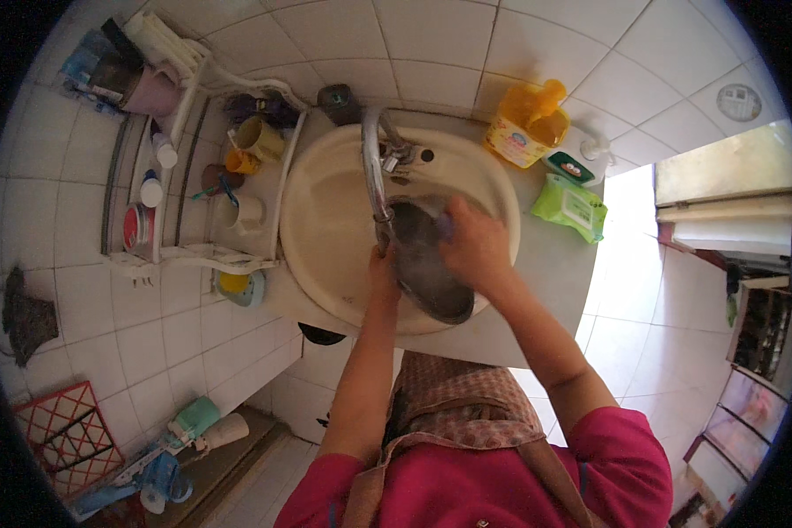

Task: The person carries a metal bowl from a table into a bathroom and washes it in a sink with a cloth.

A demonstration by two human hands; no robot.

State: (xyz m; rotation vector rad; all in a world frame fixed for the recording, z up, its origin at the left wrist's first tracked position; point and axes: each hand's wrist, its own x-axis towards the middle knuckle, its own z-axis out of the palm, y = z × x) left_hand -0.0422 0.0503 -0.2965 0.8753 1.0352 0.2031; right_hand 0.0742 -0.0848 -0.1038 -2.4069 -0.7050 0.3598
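Note:
Over the cream oval washbasin (312, 246) I hold a dark grey shoe (427, 273), long and rounded at its near end, tilted across the bowl. My left hand (384, 267) grips its left edge, fingers partly hidden behind it. On the shoe's upper right side my right hand (477, 245) is closed round a small blue-purple brush (447, 227), mostly covered by the fingers. The curved metal tap (372, 167) stands right above the left hand, its spout end close to the shoe.
A white wall shelf (273, 224) with cups and bottles stands left of the basin. On the right counter are a yellow plastic container (524, 128), a dark green-labelled box (572, 165) and a green wipes pack (569, 208). A dark cup (338, 104) stands behind the basin.

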